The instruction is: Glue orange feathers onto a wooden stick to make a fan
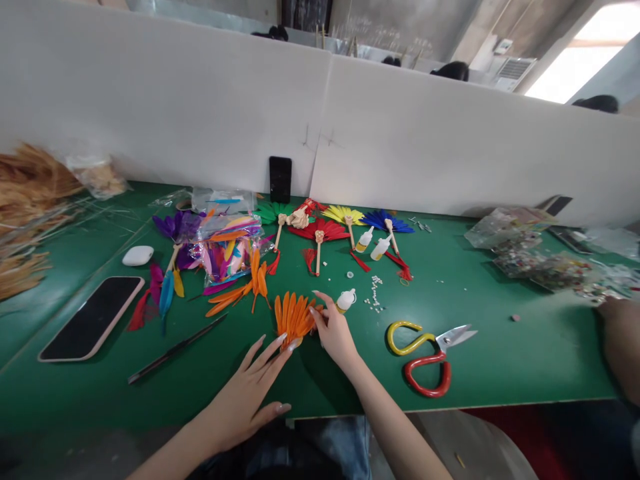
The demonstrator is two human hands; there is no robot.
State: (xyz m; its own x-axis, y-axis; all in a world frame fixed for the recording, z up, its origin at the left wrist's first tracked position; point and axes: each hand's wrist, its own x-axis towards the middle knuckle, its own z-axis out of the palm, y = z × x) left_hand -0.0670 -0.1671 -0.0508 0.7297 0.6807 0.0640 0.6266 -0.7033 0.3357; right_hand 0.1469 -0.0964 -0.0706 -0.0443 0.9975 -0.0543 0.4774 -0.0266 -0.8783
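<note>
A fan of orange feathers (pixel 291 316) lies spread on the green table. My left hand (pixel 255 387) has its fingers spread, with the fingertips resting on the fan's lower end. At the fan's right edge my right hand (pixel 334 328) pinches a feather between thumb and fingers. A white glue bottle (pixel 346 300) stands just beyond my right hand. Loose orange feathers (pixel 257 283) lie to the upper left of the fan. Small white beads (pixel 375 295) are scattered to the right.
Scissors (pixel 435 353) lie open at right, tweezers (pixel 175 350) and a phone (pixel 93 320) at left. Finished feather fans (pixel 320 233), more glue bottles (pixel 381 247) and a feather bag (pixel 233 250) sit behind. Another person's hand (pixel 620 340) is at the far right.
</note>
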